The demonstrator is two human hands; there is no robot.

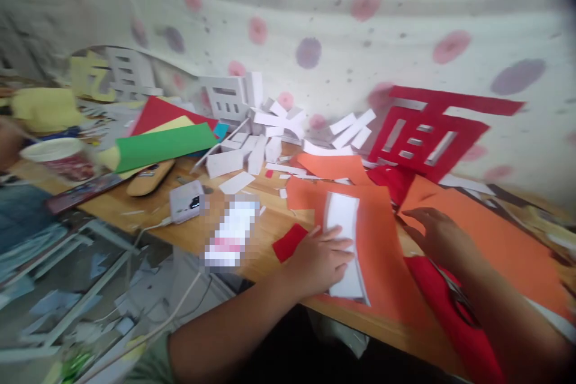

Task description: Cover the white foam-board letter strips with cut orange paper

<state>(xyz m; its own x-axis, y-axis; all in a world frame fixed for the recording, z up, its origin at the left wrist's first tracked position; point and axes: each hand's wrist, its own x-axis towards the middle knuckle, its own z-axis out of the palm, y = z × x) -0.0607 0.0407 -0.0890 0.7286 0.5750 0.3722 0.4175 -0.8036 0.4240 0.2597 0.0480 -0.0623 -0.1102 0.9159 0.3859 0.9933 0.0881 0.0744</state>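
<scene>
My left hand (320,263) lies flat on a long white strip (344,210), its fingers spread across the middle. Beneath the strip is a sheet of orange paper (382,246) that reaches the table's front edge. To the right, my right hand (443,240) hovers at or just over a second orange sheet (504,243); its fingers are loosely bent and apart, with nothing visible in them. Whether it touches the sheet is unclear. Scissors (459,300) lie partly hidden under my right forearm, on red paper (432,282). A small red piece (290,243) sits beside my left wrist.
A red cut-out character (432,132) leans against the spotted wall cover. White offcuts (245,156) pile up at the back. Left of my hands lie a phone (231,231), a white device with a cable (186,201), green paper (166,145) and a paper cup (63,159). Another person's hand (9,141) shows far left.
</scene>
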